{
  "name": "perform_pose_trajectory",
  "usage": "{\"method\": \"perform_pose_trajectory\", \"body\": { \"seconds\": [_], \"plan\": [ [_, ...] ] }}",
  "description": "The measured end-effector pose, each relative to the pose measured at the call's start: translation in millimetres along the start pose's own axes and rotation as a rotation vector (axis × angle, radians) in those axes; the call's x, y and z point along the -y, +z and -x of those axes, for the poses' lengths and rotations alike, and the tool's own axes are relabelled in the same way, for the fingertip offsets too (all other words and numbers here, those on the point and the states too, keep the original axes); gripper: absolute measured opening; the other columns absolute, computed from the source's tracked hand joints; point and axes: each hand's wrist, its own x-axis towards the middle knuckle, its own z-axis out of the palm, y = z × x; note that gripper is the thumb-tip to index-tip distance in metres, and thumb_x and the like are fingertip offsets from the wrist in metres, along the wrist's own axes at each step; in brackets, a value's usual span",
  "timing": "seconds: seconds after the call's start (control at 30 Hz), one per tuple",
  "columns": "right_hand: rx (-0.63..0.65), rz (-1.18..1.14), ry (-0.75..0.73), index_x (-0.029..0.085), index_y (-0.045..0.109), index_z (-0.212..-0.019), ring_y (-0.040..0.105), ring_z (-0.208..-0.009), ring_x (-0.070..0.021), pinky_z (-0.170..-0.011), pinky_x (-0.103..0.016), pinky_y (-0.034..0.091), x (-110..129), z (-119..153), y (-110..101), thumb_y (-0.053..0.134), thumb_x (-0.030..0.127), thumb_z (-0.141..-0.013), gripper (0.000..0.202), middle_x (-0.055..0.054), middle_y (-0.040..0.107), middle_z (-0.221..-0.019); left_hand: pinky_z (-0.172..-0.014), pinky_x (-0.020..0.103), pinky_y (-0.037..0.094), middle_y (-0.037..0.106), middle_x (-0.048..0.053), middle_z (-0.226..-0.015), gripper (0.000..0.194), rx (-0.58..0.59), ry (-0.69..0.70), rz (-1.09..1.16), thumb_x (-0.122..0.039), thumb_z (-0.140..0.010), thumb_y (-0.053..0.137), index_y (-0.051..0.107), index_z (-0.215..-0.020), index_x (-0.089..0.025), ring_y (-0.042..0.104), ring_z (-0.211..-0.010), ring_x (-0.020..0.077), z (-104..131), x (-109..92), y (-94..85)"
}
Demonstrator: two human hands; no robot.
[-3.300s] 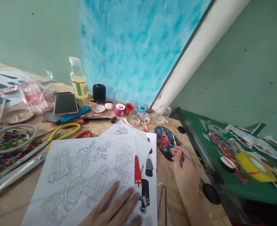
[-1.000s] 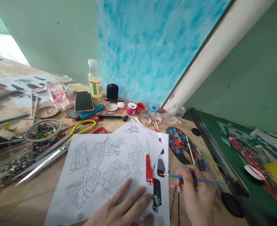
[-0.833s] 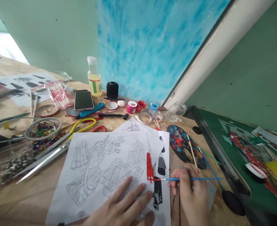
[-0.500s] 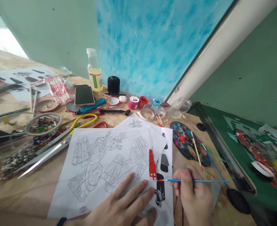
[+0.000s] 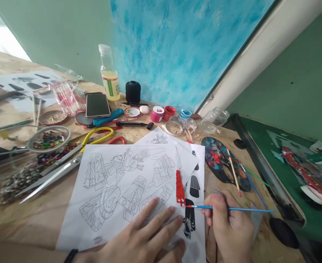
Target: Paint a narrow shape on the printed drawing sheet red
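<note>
My right hand (image 5: 229,223) pinches a thin blue paintbrush (image 5: 248,209), held almost level. Its red-wet bristles touch the rounded lower end of a narrow shape (image 5: 180,188) painted red, where a small cross pattern shows. Fingers spread, my left hand (image 5: 152,233) lies flat on a white sheet (image 5: 75,219) printed with line drawings. Under that sheet are more papers, one bearing black printed shapes (image 5: 195,186). To the right of the papers lies a dark oval palette (image 5: 212,155) smeared with red and blue paint, with other brushes resting across it.
Yellow-handled scissors (image 5: 64,173) lie open on the left, near beads (image 5: 21,182) and colourful pins (image 5: 51,139). Behind the papers stand paint pots (image 5: 169,113), a glass jar (image 5: 215,119), a bottle (image 5: 109,78) and a phone (image 5: 97,105). A metal-edged green board (image 5: 267,146) is at right.
The view has shifted slightly, so the scene sits a little differently. Both hands keep their places on the paper and the brush; the brush tip stays at the red shape's lower end.
</note>
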Motion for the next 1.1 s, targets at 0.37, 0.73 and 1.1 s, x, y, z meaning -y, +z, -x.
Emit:
{"method": "perform_pose_trajectory", "body": {
  "seconds": [0.37,0.73,1.1],
  "plan": [
    [-0.015,-0.02,0.005,0.028,0.061,-0.071,0.058,-0.042,-0.0134,-0.048,-0.025,0.05,0.6,-0.2,0.5,0.046,0.07,-0.113,0.06,0.004,0.063,-0.054,-0.141,0.049,0.032,0.068,-0.002,-0.161,0.036,-0.015,-0.016,0.043,-0.047,-0.116,0.066,0.071,-0.148,-0.031,0.059,-0.153,0.0224,0.6,-3.8,-1.5],
    [-0.029,0.007,-0.006,0.027,0.061,-0.071,0.058,-0.043,-0.0126,-0.049,-0.025,0.048,-2.4,-0.9,0.4,0.045,0.068,-0.113,0.061,0.004,0.062,-0.054,-0.145,0.051,0.021,0.068,-0.003,-0.162,0.035,-0.014,-0.033,0.058,-0.046,-0.116,0.067,0.07,-0.147,-0.031,0.057,-0.156,0.0215,2.4,-3.8,1.6],
    [-0.033,0.02,-0.019,0.028,0.061,-0.07,0.058,-0.042,-0.0119,-0.047,-0.024,0.047,-0.5,-1.4,0.6,0.044,0.068,-0.113,0.062,0.004,0.063,-0.055,-0.146,0.051,0.015,0.068,-0.003,-0.161,0.034,-0.014,-0.015,0.055,-0.046,-0.117,0.064,0.071,-0.147,-0.032,0.058,-0.154,0.0213,2.4,-2.6,-0.1]
  ]
}}
